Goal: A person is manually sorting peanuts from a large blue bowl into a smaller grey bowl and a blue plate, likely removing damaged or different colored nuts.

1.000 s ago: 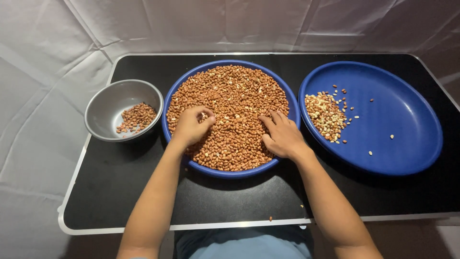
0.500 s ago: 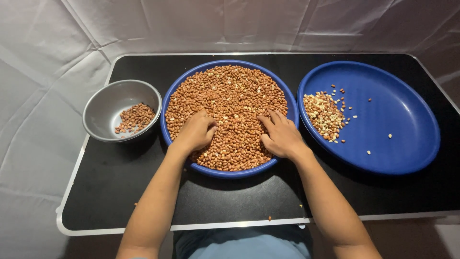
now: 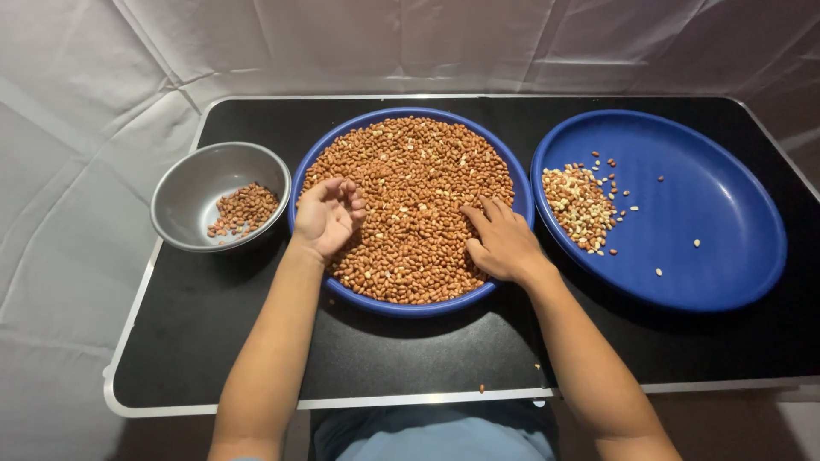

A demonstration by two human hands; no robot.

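Resting on a heap of small reddish-brown peanuts (image 3: 418, 205), both hands work in the round blue plastic tray in the middle (image 3: 401, 307) of the black table with a pale metal edge (image 3: 256, 358). The left hand (image 3: 327, 213) is turned palm up at the left side of the heap, its fingers half curled like a cup; whether some nuts lie inside I cannot tell. The right hand (image 3: 504, 243) lies palm down on the nuts, fingers a little spread and flat, holding nothing.

These nuts are, I judge, light, hard and dry, with a thin papery skin that is smooth, so they roll and slip away easily. A single one is best pinched between thumb and forefinger; many together are better scooped with a cupped palm. The skin may flake if rubbed hard.

Left of the tray stands a round grey metal bowl (image 3: 184, 188), smooth and dull, with a small portion of brown nuts (image 3: 243, 209). At the right lies a second wide blue plastic tray (image 3: 717, 213), shallow, with a small pile of paler nuts (image 3: 581, 205) near its left rim. White creased cloth (image 3: 68, 171) hangs behind.
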